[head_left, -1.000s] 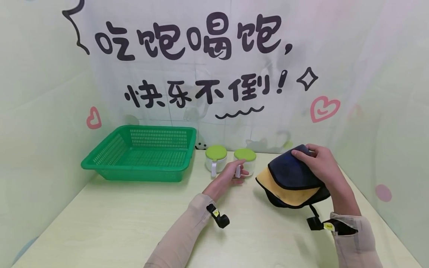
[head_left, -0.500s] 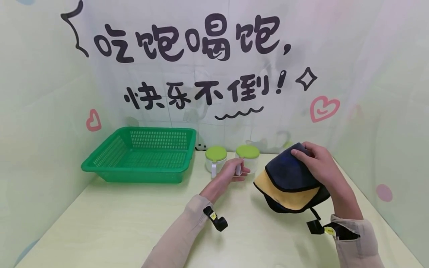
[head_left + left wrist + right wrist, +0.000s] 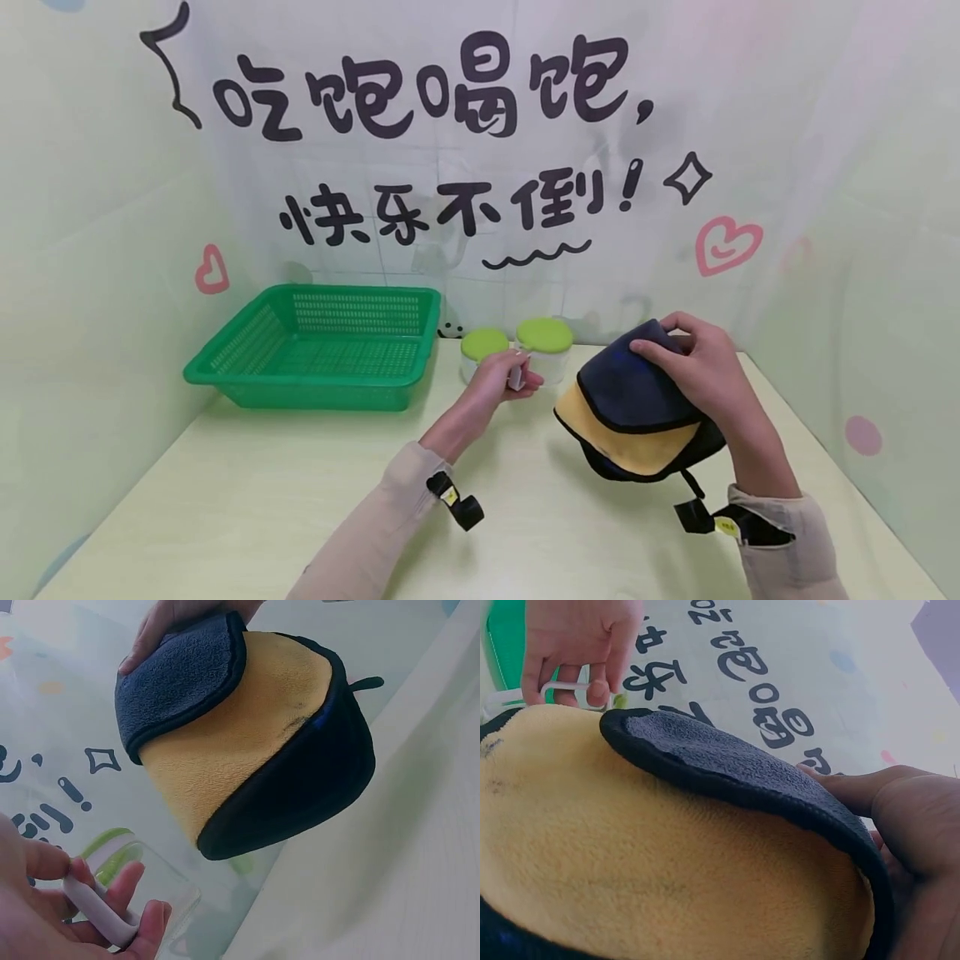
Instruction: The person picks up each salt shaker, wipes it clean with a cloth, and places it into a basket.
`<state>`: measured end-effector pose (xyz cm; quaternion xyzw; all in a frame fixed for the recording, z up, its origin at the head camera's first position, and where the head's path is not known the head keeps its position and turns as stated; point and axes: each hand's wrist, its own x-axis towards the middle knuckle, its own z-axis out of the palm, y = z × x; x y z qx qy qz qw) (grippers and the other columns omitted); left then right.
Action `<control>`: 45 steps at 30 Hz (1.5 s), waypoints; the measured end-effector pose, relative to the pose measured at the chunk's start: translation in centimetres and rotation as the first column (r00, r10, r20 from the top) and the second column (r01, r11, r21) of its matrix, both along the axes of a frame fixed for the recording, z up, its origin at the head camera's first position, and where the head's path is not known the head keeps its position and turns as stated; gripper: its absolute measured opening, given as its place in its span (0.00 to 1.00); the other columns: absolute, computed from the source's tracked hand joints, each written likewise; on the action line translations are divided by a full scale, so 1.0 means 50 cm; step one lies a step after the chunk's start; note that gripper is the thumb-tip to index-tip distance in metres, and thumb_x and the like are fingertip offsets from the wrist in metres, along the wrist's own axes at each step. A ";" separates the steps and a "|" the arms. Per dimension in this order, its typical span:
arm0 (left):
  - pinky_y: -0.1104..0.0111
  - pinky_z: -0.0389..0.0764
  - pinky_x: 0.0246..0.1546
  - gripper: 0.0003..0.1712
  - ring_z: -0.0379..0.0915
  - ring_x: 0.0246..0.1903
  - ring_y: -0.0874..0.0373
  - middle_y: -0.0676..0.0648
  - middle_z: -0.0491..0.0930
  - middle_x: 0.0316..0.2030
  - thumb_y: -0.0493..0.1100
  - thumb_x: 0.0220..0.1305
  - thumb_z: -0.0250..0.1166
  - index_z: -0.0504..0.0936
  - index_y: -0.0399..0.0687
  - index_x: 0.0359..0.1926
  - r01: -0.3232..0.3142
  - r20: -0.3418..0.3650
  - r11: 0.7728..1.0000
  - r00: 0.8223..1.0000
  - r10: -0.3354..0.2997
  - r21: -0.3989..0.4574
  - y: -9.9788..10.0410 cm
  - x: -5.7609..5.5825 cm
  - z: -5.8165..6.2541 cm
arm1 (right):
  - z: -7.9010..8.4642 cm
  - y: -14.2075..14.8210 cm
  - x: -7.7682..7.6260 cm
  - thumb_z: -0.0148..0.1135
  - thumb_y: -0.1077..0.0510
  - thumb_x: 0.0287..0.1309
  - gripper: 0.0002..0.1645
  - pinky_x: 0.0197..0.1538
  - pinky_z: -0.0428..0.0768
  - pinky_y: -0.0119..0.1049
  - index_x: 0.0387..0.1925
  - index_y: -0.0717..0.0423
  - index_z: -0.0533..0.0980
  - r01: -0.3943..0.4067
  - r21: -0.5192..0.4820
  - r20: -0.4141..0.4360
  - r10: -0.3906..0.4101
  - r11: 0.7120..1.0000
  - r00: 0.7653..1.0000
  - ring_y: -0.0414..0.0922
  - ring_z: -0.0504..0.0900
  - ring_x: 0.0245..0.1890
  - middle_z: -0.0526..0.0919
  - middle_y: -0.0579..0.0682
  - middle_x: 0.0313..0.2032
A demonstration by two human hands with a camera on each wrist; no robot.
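Note:
My left hand (image 3: pixel 491 383) grips the white handle (image 3: pixel 105 916) of a clear jar with a green lid (image 3: pixel 544 335). The jar appears upright, raised slightly off the tabletop. A second green-lidded jar (image 3: pixel 483 342) stands just left of it, partly hidden by my left hand. To the right, my right hand (image 3: pixel 701 367) holds a folded cleaning cloth (image 3: pixel 637 387), dark blue on one side and yellow on the other, with black edging. The cloth hangs in the air, its layers drooping apart; some of the right fingers are hidden behind it.
A green plastic basket (image 3: pixel 420 375) with perforated walls stands at the back left of the pale table (image 3: pixel 225 492). Behind it hangs a printed curtain (image 3: pixel 480 158) with large dark lettering. More curtain closes off both sides.
My left hand has drawn the jar up off the table, then left and nearer, in front of the other jar. My right hand and the cloth have shifted slightly left.

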<state>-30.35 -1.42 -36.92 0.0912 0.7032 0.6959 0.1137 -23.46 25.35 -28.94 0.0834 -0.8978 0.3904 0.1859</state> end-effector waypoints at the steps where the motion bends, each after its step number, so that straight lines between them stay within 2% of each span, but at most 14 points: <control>1: 0.63 0.86 0.51 0.15 0.85 0.45 0.49 0.43 0.85 0.38 0.46 0.80 0.47 0.73 0.44 0.35 -0.004 -0.004 1.000 1.000 0.004 0.003 -0.004 0.001 0.001 | 0.000 -0.003 0.000 0.70 0.46 0.64 0.20 0.35 0.75 0.28 0.42 0.57 0.77 -0.005 -0.001 0.005 0.005 1.000 1.000 0.38 0.81 0.27 0.86 0.48 0.24; 4: 0.62 0.86 0.52 0.15 0.85 0.45 0.48 0.45 0.85 0.36 0.45 0.80 0.48 0.73 0.45 0.35 -0.008 -0.005 1.000 1.000 0.008 0.017 -0.017 0.006 0.005 | -0.004 -0.013 0.000 0.70 0.47 0.64 0.18 0.36 0.75 0.29 0.42 0.57 0.76 -0.040 0.003 -0.005 0.040 0.999 0.999 0.39 0.81 0.27 0.86 0.50 0.25; 8: 0.61 0.86 0.55 0.15 0.85 0.42 0.51 0.47 0.83 0.33 0.45 0.79 0.47 0.73 0.44 0.34 0.005 -0.023 0.999 1.000 -0.004 0.049 -0.030 0.014 0.014 | -0.011 -0.028 -0.004 0.68 0.51 0.67 0.13 0.39 0.75 0.30 0.43 0.54 0.76 -0.132 0.035 -0.063 0.134 0.991 0.989 0.41 0.81 0.30 0.87 0.51 0.28; 13: 0.60 0.86 0.54 0.15 0.85 0.37 0.55 0.48 0.83 0.30 0.44 0.79 0.48 0.73 0.45 0.33 0.008 -0.055 0.997 0.998 -0.003 0.082 -0.037 0.025 0.027 | -0.022 -0.051 -0.012 0.63 0.54 0.70 0.09 0.49 0.77 0.42 0.49 0.49 0.78 -0.219 0.116 -0.095 0.230 0.969 0.968 0.47 0.81 0.41 0.86 0.52 0.41; 15: 0.59 0.87 0.54 0.15 0.84 0.35 0.57 0.49 0.83 0.29 0.43 0.78 0.48 0.73 0.45 0.32 0.005 -0.066 0.996 0.998 0.001 0.094 -0.037 0.030 0.032 | -0.028 -0.061 -0.015 0.63 0.55 0.71 0.09 0.50 0.77 0.47 0.50 0.48 0.78 -0.245 0.139 -0.092 0.259 0.959 0.961 0.48 0.80 0.43 0.86 0.52 0.43; 18: 0.58 0.87 0.54 0.15 0.84 0.34 0.58 0.49 0.82 0.28 0.42 0.78 0.48 0.72 0.44 0.31 0.005 -0.071 0.994 0.997 0.003 0.113 -0.035 0.038 0.039 | -0.037 -0.077 -0.018 0.64 0.56 0.70 0.09 0.49 0.78 0.49 0.49 0.49 0.79 -0.270 0.168 -0.104 0.290 0.948 0.951 0.48 0.80 0.42 0.86 0.51 0.43; 25: 0.58 0.87 0.52 0.17 0.82 0.31 0.57 0.49 0.79 0.26 0.41 0.78 0.48 0.71 0.45 0.28 -0.005 -0.062 0.990 0.998 0.014 0.141 -0.022 0.057 0.050 | -0.057 -0.108 -0.015 0.71 0.58 0.63 0.13 0.48 0.82 0.48 0.48 0.49 0.79 -0.269 0.211 -0.168 0.306 0.940 0.937 0.46 0.83 0.42 0.88 0.50 0.43; 33: 0.64 0.86 0.45 0.16 0.77 0.29 0.59 0.50 0.76 0.25 0.41 0.77 0.49 0.71 0.44 0.28 -0.007 -0.075 0.991 0.997 0.017 0.134 -0.014 0.074 0.061 | -0.064 -0.130 -0.011 0.71 0.56 0.63 0.13 0.54 0.85 0.51 0.49 0.48 0.84 -0.272 0.261 -0.194 0.327 0.926 0.925 0.47 0.88 0.49 0.90 0.48 0.47; 38: 0.66 0.85 0.42 0.16 0.76 0.30 0.60 0.51 0.75 0.26 0.42 0.76 0.49 0.72 0.44 0.28 -0.021 -0.094 0.995 0.995 0.031 0.098 -0.005 0.081 0.067 | -0.067 -0.138 -0.011 0.70 0.55 0.64 0.13 0.54 0.85 0.51 0.50 0.48 0.85 -0.269 0.289 -0.168 0.326 0.919 0.930 0.47 0.89 0.50 0.91 0.48 0.48; 45: 0.65 0.86 0.43 0.16 0.77 0.31 0.61 0.51 0.77 0.27 0.43 0.76 0.50 0.74 0.44 0.30 -0.036 -0.106 0.999 0.994 0.040 0.037 -0.001 0.088 0.070 | -0.071 -0.140 -0.008 0.68 0.54 0.66 0.13 0.52 0.85 0.53 0.51 0.47 0.85 -0.234 0.324 -0.147 0.293 0.917 0.945 0.49 0.89 0.48 0.91 0.49 0.47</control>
